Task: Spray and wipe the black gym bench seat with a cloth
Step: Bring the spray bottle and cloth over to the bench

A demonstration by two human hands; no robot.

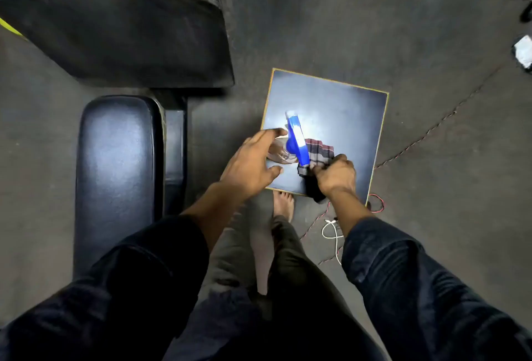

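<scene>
Right hand grips cloth; spray bottle shows no readable label.

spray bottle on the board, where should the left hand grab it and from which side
Probably around the clear body, below the blue trigger head, coming in from the bench side. The spray bottle stands upright on the board, the open left hand is already beside it there, and the right hand, gripping the cloth, crowds the other side.

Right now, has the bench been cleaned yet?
Not yet. The shiny black padded bench seat sits untouched. The right hand grips the striped dark cloth; the left hand reaches around the clear spray bottle with blue trigger. Spraying and wiping remain.
</scene>
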